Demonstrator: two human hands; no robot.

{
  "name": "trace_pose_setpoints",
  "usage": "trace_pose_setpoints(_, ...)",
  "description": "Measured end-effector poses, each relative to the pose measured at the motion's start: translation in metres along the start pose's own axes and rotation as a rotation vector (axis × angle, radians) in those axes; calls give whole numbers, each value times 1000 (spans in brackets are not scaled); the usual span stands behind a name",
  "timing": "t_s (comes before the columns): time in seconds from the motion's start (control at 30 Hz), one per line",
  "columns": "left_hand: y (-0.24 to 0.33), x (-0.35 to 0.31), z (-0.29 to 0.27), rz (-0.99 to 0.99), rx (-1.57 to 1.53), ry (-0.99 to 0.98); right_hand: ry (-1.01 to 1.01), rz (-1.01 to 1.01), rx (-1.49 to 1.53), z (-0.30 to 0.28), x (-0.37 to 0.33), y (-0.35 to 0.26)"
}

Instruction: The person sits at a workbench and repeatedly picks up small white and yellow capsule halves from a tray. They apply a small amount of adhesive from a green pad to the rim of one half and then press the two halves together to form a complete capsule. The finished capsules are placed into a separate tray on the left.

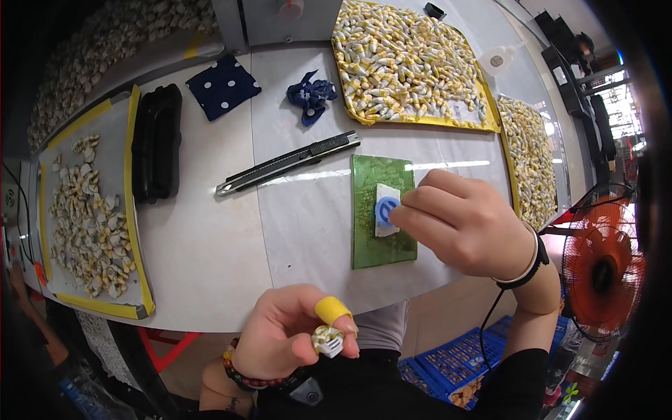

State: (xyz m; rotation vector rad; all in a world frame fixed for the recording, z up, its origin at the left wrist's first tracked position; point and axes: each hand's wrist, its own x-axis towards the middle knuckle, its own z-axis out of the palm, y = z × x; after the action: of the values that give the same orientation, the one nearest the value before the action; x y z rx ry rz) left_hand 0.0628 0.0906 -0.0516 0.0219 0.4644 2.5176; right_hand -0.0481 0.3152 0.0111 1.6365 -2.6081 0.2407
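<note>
My left hand (274, 334), near the table's front edge, pinches a small white-and-yellow molded piece (327, 342) with ridges on its face. One of its fingertips wears a yellow cover (332, 308). Over to the right, my right hand (470, 225) is closed in a pinch, its fingertips at the right rim of a round blue piece (383, 212). Whatever sits between those fingertips is hidden. The blue piece lies on a white rectangular pad (387, 190), which rests on a green translucent slab (381, 257) on the table.
A utility knife (290, 162) lies left of the slab. Behind it are a folded dotted navy cloth (222, 85) and a crumpled one (310, 96). Yellow-edged trays (420, 120) (143, 276) hold many small pieces. A black tray (155, 143) stands left; an orange fan (603, 262), right.
</note>
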Motion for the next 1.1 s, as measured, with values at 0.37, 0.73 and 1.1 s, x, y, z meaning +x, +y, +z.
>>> trace_pose_setpoints(0.37, 3, 7, 6, -214, 3, 38, 418, 130, 527, -12, 16, -25)
trace_pose_setpoints(0.73, -1, 10, 8, -321, -151, -35, 447, -152, 634, -4, 21, -31)
trace_pose_setpoints(1.1, -3, 11, 16, -275, -166, -61, 448, -220, 674, -2, 19, -30)
